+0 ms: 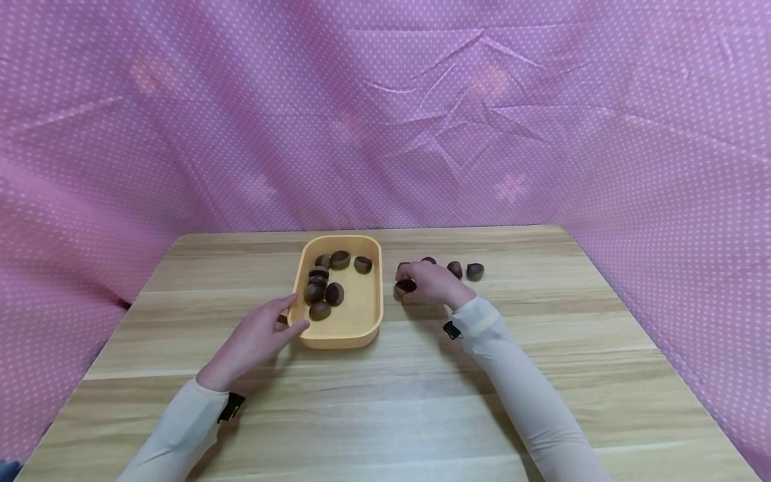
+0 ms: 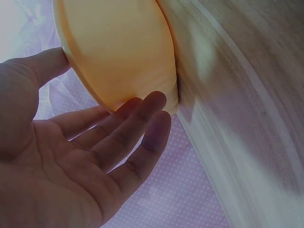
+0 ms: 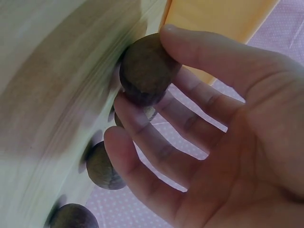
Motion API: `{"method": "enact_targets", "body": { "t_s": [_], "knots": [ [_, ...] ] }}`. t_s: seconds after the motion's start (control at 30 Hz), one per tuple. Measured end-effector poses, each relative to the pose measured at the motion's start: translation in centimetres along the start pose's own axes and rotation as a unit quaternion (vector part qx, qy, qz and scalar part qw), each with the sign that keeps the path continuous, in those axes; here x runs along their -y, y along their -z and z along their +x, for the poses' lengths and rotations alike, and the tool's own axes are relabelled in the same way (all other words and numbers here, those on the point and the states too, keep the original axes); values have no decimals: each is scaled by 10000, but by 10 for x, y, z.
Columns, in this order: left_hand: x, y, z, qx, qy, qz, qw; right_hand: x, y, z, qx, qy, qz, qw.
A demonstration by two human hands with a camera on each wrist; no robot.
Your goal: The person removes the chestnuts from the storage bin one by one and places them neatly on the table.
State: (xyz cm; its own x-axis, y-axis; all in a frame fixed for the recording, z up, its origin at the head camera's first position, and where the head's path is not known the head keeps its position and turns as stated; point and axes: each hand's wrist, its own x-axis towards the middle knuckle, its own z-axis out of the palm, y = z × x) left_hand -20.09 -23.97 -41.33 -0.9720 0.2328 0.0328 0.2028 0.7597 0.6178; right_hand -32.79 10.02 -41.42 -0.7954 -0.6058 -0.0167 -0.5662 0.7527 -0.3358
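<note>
A yellow container (image 1: 361,321) with rounded corners stands on the table, several brown chestnuts (image 1: 334,294) lying mostly along its left side. My left hand (image 1: 259,338) holds its near left edge, the thumb over the rim and fingers (image 2: 128,137) against the outer wall (image 2: 123,52). Just right of the container, my right hand (image 1: 435,284) pinches a chestnut (image 3: 147,71) between thumb and fingers, low over the tabletop. That same nut (image 1: 405,288) shows partly in the head view, its far side covered by the fingers.
More chestnuts lie on the table behind and right of my right hand, among them one dark nut (image 1: 454,270) and another (image 1: 475,271) at the far right. The wood-grain table (image 1: 373,408) is bordered by pink dotted cloth (image 1: 385,134) at the back and sides.
</note>
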Motion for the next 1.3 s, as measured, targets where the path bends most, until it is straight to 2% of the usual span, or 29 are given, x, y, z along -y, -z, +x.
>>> {"method": "enact_targets", "body": {
  "t_s": [0.2,0.43,0.77,0.9,1.03,1.3],
  "knots": [
    [-1,2,2,7,-90,6,10000,-1,-1,1,-30,-94,-56,9999],
    [2,-1,5,19,-20,58,10000,1,3,0,-135,-164,98,9997],
    [3,-1,6,96,-3,-32,9999,14,33,6,-51,-46,113,9999],
    [4,0,6,89,54,-41,9999,25,49,11,28,-3,-18,10000],
    [5,2,5,92,33,-4,10000,42,67,17,55,-4,-407,9992],
    [5,4,8,42,-59,80,9999,80,93,34,145,445,-978,9941]
  ]
}}
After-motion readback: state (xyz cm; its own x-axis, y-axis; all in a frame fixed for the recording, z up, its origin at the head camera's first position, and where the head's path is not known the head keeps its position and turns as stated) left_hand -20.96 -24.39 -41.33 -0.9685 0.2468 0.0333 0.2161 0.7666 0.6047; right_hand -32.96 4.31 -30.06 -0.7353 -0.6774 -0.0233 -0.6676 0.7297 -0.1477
